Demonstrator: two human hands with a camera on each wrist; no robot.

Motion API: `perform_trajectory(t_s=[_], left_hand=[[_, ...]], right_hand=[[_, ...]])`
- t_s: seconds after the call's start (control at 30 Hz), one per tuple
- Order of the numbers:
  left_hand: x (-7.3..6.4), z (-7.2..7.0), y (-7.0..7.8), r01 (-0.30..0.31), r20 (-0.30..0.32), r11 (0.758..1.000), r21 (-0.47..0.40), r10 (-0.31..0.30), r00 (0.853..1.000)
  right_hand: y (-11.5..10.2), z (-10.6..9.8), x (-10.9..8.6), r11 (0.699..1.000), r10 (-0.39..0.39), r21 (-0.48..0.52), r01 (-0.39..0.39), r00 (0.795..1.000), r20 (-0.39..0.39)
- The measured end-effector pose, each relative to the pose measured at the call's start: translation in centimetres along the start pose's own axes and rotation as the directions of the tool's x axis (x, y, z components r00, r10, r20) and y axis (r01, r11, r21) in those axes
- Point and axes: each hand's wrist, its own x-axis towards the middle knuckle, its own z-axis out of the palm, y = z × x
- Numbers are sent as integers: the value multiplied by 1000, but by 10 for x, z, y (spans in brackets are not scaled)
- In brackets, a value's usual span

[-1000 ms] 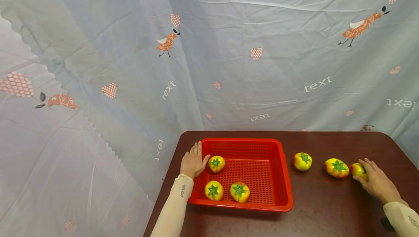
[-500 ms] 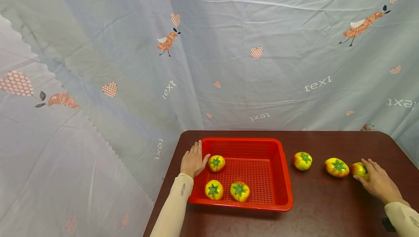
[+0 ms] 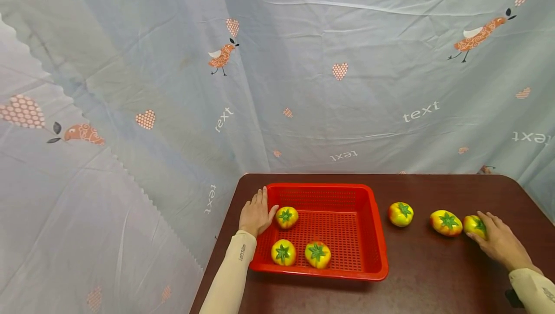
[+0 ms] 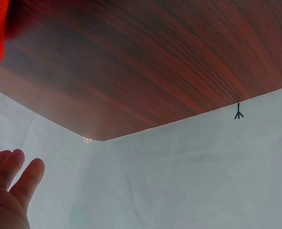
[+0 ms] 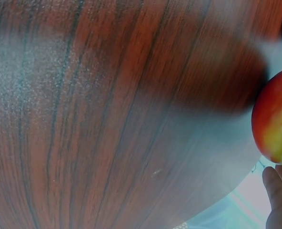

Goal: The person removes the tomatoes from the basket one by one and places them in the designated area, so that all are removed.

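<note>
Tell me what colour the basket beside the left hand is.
The basket is red, seen best in the head view.

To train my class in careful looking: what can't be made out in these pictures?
Head: right side of the rightmost fruit, hidden by the right hand.
Head: part of the red basket, hidden by the left hand.
Head: dark item partly under the right sleeve, too small to identify.
Left wrist: most of the basket, cut off by the left edge.
Right wrist: much of the red-and-yellow fruit, cut off by the right edge.
</note>
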Motion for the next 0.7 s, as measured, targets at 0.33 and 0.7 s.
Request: perform_trajectory(t_s=[0.33,0.7], left_hand=[[0,-1,0,4,7,1000,-12,-4,1000],[-1,-1,1,4,9,1000,-13,-4,1000]], right_hand=[[-5,-4,-2,1000,18,2,-18,1000,-15],[-8,-8,0,1000,-4,-3,4,1000,-31]])
